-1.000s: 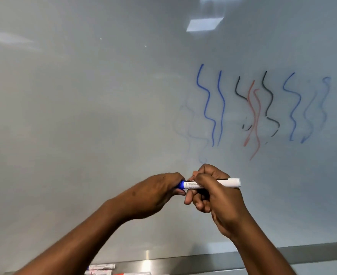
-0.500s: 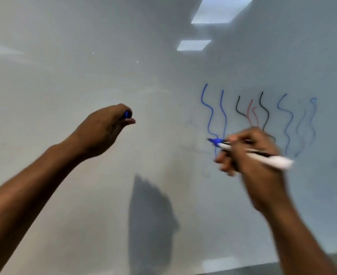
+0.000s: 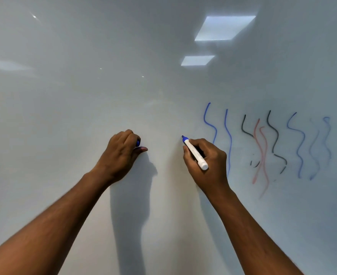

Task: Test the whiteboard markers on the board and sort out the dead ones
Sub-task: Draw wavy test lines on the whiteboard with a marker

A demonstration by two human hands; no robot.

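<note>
A white marker point(image 3: 195, 153) with a blue tip is gripped in my right hand point(image 3: 204, 161), its tip pointing up-left at the whiteboard point(image 3: 84, 96), just left of the wavy test lines point(image 3: 266, 143). Those lines are blue, black and red; a few at the right are faint. My left hand point(image 3: 122, 153) is curled around the blue cap point(image 3: 137, 143), of which only a bit shows, and rests against the board to the left of the marker. No fresh stroke shows at the tip.
Ceiling lights reflect in the board's upper right point(image 3: 223, 27). My left arm casts a shadow on the board below that hand point(image 3: 132, 205). The board left of the test lines is unmarked.
The cap came off the marker into my left hand. Both hands separated and rose; my right hand has brought the blue tip to the board left of the lines. The view tilted up, losing the tray.
</note>
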